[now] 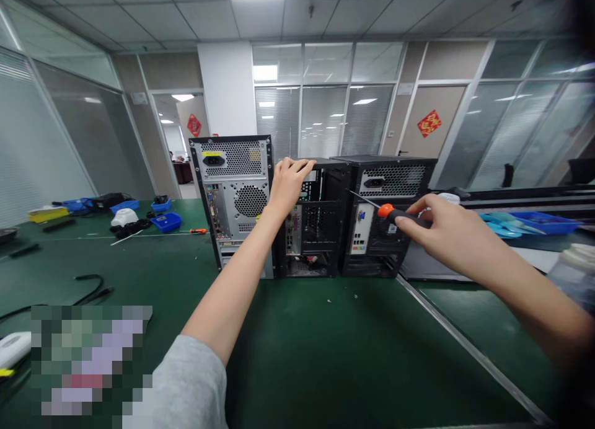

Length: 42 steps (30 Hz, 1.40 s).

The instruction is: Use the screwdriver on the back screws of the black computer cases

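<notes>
left hand (292, 178): laid over top edge of middle case, fingers bent; gripping or only resting, cannot tell
right hand (430, 215): grasps screwdriver by handle, fingers and thumb around it
screwdriver (402, 221): sits in right hand; black handle, orange front end, thin shaft pointing toward left hand's side; tip near border of middle and right cases, contact cannot tell
middle case (338, 199): stands upright under left hand; black, back side facing viewer, openings showing at top and bottom
left case (232, 199): stands upright just left of left hand; silver back, round fan grille, yellow label by power socket
right case (397, 178): stands upright left of right hand, behind screwdriver; black, pale port panel
green table (325, 348): extends below both hands, carries all 3 cases
blue tray (166, 222): well left of left hand
orange tool (198, 231): left of left hand, between blue tray and left case
black cable (95, 292): lower left of left hand, well apart
bottle (574, 268): right of right hand, at view edge
</notes>
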Each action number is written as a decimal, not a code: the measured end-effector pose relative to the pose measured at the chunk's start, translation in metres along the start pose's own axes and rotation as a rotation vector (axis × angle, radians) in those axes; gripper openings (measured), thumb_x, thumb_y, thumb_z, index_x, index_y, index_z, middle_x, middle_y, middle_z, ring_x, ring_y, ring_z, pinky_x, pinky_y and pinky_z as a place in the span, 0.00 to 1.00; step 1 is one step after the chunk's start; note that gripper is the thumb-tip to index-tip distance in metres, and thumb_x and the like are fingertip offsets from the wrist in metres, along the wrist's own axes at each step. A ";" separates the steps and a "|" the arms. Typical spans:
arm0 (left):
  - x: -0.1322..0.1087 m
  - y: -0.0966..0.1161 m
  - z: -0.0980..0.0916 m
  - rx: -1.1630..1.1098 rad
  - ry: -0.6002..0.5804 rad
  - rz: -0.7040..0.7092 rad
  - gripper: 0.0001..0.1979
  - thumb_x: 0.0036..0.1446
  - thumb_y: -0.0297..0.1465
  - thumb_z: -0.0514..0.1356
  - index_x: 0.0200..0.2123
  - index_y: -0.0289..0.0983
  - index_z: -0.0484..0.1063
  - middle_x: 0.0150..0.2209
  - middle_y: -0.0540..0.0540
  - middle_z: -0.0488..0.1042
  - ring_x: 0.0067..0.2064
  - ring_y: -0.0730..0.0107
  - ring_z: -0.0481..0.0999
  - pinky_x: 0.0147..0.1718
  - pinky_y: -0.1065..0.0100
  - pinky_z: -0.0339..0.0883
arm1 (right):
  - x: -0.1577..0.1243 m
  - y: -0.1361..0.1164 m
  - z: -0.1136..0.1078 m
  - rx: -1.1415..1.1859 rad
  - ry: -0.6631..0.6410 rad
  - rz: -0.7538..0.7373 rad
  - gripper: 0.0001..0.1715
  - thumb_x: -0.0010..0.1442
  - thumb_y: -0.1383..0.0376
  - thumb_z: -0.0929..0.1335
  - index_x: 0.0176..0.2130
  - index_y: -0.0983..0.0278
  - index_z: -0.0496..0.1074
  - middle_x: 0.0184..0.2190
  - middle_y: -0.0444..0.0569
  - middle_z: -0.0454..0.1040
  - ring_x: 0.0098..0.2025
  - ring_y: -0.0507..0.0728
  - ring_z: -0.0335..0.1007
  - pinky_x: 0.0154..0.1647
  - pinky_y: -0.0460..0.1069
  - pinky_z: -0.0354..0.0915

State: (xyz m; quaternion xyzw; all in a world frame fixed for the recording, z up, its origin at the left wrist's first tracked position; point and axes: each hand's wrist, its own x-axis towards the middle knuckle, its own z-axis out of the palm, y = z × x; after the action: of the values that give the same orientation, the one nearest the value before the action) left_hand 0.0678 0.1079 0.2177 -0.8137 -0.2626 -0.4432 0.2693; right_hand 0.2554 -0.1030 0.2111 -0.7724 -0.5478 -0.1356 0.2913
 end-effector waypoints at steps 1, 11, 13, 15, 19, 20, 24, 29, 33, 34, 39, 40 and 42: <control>0.000 0.000 0.000 0.005 -0.006 -0.002 0.23 0.62 0.21 0.46 0.56 0.42 0.65 0.54 0.46 0.70 0.50 0.61 0.65 0.52 0.57 0.58 | -0.001 -0.001 0.000 -0.002 0.006 -0.002 0.15 0.49 0.51 0.62 0.31 0.59 0.59 0.26 0.48 0.69 0.30 0.60 0.66 0.30 0.51 0.57; -0.001 -0.001 0.001 0.024 0.005 0.007 0.24 0.61 0.19 0.45 0.56 0.41 0.65 0.54 0.46 0.70 0.49 0.62 0.65 0.52 0.58 0.57 | 0.000 0.001 0.004 -0.070 -0.084 -0.092 0.21 0.41 0.61 0.65 0.32 0.58 0.48 0.25 0.43 0.63 0.26 0.55 0.62 0.27 0.49 0.55; -0.001 -0.001 0.001 0.023 0.009 0.009 0.24 0.61 0.19 0.46 0.56 0.41 0.65 0.54 0.47 0.70 0.49 0.61 0.65 0.52 0.58 0.58 | 0.002 0.004 0.005 -0.077 -0.066 -0.117 0.19 0.41 0.62 0.64 0.32 0.58 0.49 0.26 0.43 0.63 0.27 0.56 0.62 0.27 0.49 0.55; -0.001 -0.001 0.001 0.019 0.013 0.011 0.24 0.60 0.19 0.46 0.56 0.42 0.65 0.54 0.47 0.70 0.49 0.61 0.65 0.52 0.58 0.58 | 0.002 0.006 0.005 -0.091 -0.031 -0.136 0.18 0.41 0.62 0.64 0.31 0.58 0.49 0.27 0.45 0.63 0.29 0.56 0.63 0.28 0.49 0.55; -0.001 -0.001 0.001 0.008 0.016 0.014 0.23 0.61 0.20 0.46 0.56 0.41 0.66 0.54 0.46 0.70 0.49 0.61 0.65 0.52 0.57 0.58 | 0.001 0.010 0.007 -0.118 0.070 -0.187 0.15 0.42 0.60 0.63 0.30 0.58 0.52 0.28 0.46 0.63 0.31 0.57 0.62 0.29 0.50 0.55; -0.001 -0.001 0.002 0.008 0.015 0.012 0.23 0.61 0.20 0.45 0.56 0.41 0.65 0.54 0.46 0.70 0.49 0.61 0.65 0.52 0.57 0.57 | 0.000 0.011 0.007 -0.121 0.089 -0.197 0.14 0.43 0.60 0.63 0.30 0.59 0.53 0.28 0.47 0.63 0.31 0.57 0.62 0.29 0.50 0.55; -0.002 -0.002 0.002 0.021 0.006 0.012 0.23 0.62 0.20 0.44 0.57 0.40 0.64 0.54 0.46 0.69 0.50 0.61 0.64 0.53 0.58 0.56 | -0.003 0.012 0.007 -0.144 0.153 -0.205 0.11 0.47 0.58 0.62 0.31 0.59 0.57 0.29 0.47 0.66 0.28 0.56 0.61 0.27 0.49 0.54; -0.001 -0.001 0.001 0.010 -0.023 0.000 0.25 0.61 0.20 0.44 0.58 0.41 0.64 0.55 0.45 0.69 0.51 0.60 0.64 0.53 0.56 0.56 | -0.010 0.009 0.007 -0.264 0.257 -0.211 0.11 0.52 0.56 0.60 0.32 0.59 0.62 0.30 0.47 0.67 0.26 0.56 0.60 0.23 0.48 0.49; -0.001 0.000 0.000 0.004 -0.024 -0.004 0.24 0.62 0.21 0.44 0.58 0.41 0.64 0.54 0.45 0.69 0.51 0.60 0.64 0.53 0.56 0.55 | -0.015 0.009 0.008 -0.385 0.322 -0.240 0.13 0.56 0.56 0.59 0.34 0.60 0.65 0.31 0.47 0.69 0.25 0.56 0.60 0.22 0.48 0.49; -0.001 0.000 0.000 0.005 -0.021 -0.004 0.24 0.62 0.21 0.44 0.58 0.41 0.64 0.54 0.45 0.69 0.50 0.60 0.64 0.54 0.56 0.55 | -0.015 0.009 0.009 -0.408 0.340 -0.255 0.14 0.57 0.56 0.58 0.35 0.61 0.66 0.31 0.47 0.69 0.25 0.56 0.61 0.21 0.48 0.49; 0.000 0.000 0.000 0.009 -0.024 -0.008 0.23 0.62 0.20 0.45 0.57 0.41 0.64 0.55 0.46 0.69 0.51 0.61 0.64 0.54 0.57 0.55 | -0.017 0.011 0.010 -0.490 0.411 -0.340 0.19 0.62 0.56 0.54 0.36 0.62 0.67 0.31 0.48 0.69 0.25 0.56 0.62 0.20 0.48 0.49; 0.000 0.000 0.000 0.007 -0.022 -0.007 0.23 0.62 0.20 0.45 0.57 0.41 0.64 0.55 0.46 0.69 0.51 0.61 0.64 0.54 0.57 0.56 | -0.017 0.011 0.010 -0.499 0.423 -0.358 0.20 0.63 0.55 0.53 0.36 0.62 0.67 0.30 0.48 0.69 0.25 0.57 0.62 0.19 0.48 0.49; 0.000 0.000 0.001 0.001 -0.016 -0.005 0.23 0.62 0.20 0.45 0.57 0.41 0.65 0.55 0.46 0.69 0.50 0.61 0.64 0.54 0.57 0.56 | -0.017 0.012 0.010 -0.509 0.442 -0.391 0.23 0.63 0.55 0.52 0.35 0.63 0.67 0.29 0.48 0.68 0.25 0.57 0.62 0.19 0.48 0.49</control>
State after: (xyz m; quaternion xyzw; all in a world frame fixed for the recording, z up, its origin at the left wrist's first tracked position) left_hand 0.0678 0.1084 0.2173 -0.8163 -0.2672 -0.4374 0.2664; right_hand 0.2592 -0.1128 0.1900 -0.6531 -0.5576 -0.4834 0.1700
